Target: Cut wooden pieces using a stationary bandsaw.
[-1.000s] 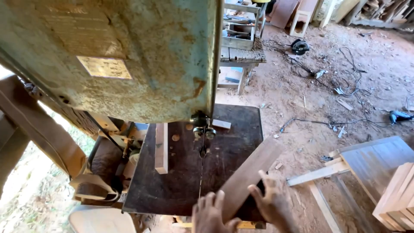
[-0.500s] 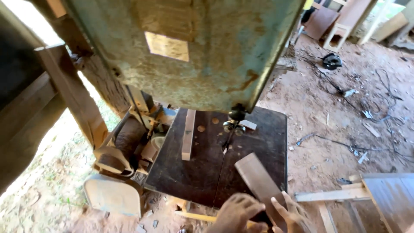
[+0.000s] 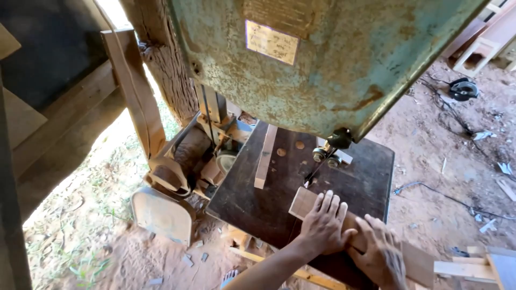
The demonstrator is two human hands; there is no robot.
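Observation:
A flat wooden board [image 3: 302, 203] lies on the dark band-saw table [image 3: 252, 198], its far end close to the thin blade [image 3: 316, 171]. My left hand [image 3: 324, 225] presses flat on the board just behind that end, fingers spread toward the blade. My right hand [image 3: 382, 252] rests palm-down on the board further back, at the table's near right edge. A narrow wooden strip [image 3: 265, 156] lies lengthwise on the table's left side. The saw's rusty green housing [image 3: 328, 64] hangs above the blade guide [image 3: 329, 153].
A motor and belt guard [image 3: 172, 172] sit left of the table beside a wooden post [image 3: 134, 96]. Offcuts [image 3: 462, 266] lie at lower right. A cable [image 3: 441, 193] and a dark power tool [image 3: 462, 88] lie on the reddish dirt floor.
The board has moved forward along the table toward the blade with both hands on it. The camera has shifted, so the saw sits more to the right of view.

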